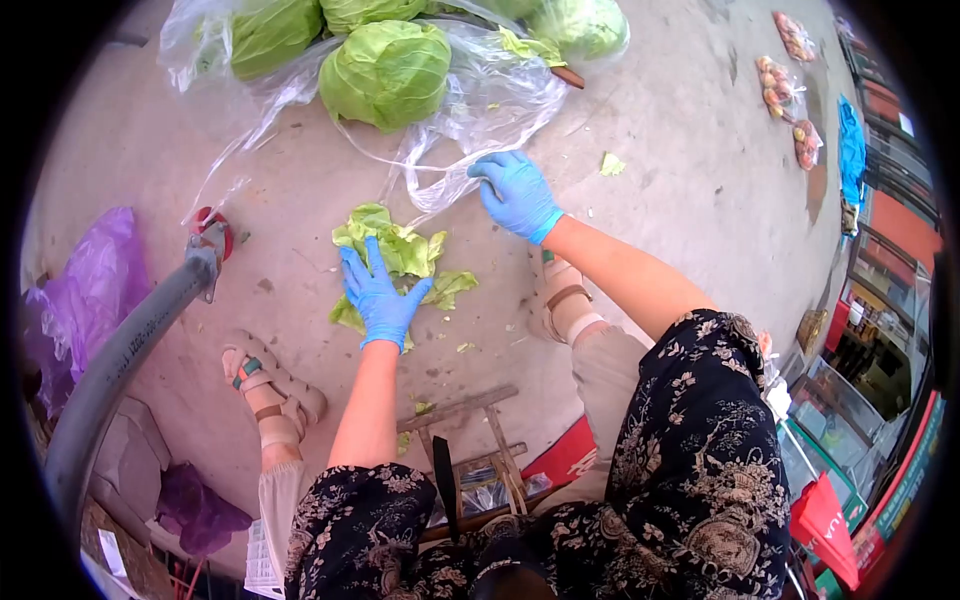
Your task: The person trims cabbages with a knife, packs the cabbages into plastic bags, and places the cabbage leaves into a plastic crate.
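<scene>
In a blue glove, my left hand [378, 298] is spread over loose cabbage leaves [408, 250] lying on the concrete floor, its fingertips touching them. My right hand [518, 194], also gloved in blue, has its fingers closed on the edge of a clear plastic bag [490, 105]. The bag stretches away from that hand toward a pile of green cabbages. Nearest in the pile is a whole cabbage [387, 76], resting on the plastic. Another cabbage [580, 25] sits inside clear plastic at the upper right of the pile.
A brown handle-like piece [568, 77] pokes out beside the bag. To the left are a grey metal pole [135, 340] with a red caster [213, 232] and a purple bag [100, 285]. Bagged produce [775, 85] lies far right. A small wooden stool [465, 405] is below me.
</scene>
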A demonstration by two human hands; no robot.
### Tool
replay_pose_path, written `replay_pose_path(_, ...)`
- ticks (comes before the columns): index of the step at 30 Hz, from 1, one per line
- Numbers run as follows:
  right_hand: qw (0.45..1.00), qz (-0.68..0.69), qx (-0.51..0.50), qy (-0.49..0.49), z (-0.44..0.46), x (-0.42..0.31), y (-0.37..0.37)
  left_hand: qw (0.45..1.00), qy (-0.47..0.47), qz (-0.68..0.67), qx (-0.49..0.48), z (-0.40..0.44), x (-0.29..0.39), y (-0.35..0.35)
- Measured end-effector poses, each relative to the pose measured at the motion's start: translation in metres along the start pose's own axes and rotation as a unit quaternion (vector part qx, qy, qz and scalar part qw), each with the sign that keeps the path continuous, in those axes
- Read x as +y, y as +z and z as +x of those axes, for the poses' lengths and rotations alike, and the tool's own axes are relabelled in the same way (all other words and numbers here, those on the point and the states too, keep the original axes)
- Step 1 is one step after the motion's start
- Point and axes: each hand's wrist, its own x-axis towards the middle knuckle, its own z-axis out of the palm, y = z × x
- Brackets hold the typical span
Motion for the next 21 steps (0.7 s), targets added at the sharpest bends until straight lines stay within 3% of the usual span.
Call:
replay_pose_path(3,0.947,-0.111,0.096,0.285,-0.028,0.085,-0.032,0.993,0.001,0.087,-0.083,0.003,0.021,0.008)
replay_pose_path(6,0.806,-0.177,0.086,0.557,-0.058,0.139,-0.042,0.977,-0.001,0.162,-0.139,0.006,0.036,0.009)
replay_pose_path(9,0.818,-0.171,0.017,0.548,-0.083,0.172,-0.027,0.973,0.023,0.187,-0.135,0.004,0.032,0.01)
replay_pose_path(12,0.905,-0.069,-0.065,0.414,-0.076,0.171,-0.009,0.986,0.061,0.145,-0.053,0.006,0.017,0.01)
replay_pose_path(15,0.983,0.005,-0.084,0.163,-0.044,0.087,0.009,0.99,0.113,0.08,0.018,0.023,-0.004,0.013)
replay_pose_path(18,0.987,0.044,-0.154,0.0,-0.023,-0.005,0.027,0.994,0.098,0.01,-0.045,0.031,-0.007,0.003)
replay_pose_path(19,0.984,0.028,-0.165,-0.054,-0.016,-0.029,0.035,0.992,0.123,0.0,-0.024,0.032,-0.008,0.0)
replay_pose_path(21,0.981,0.028,-0.131,-0.141,-0.006,-0.068,0.039,0.991,0.113,0.03,-0.059,0.032,-0.017,0.001)
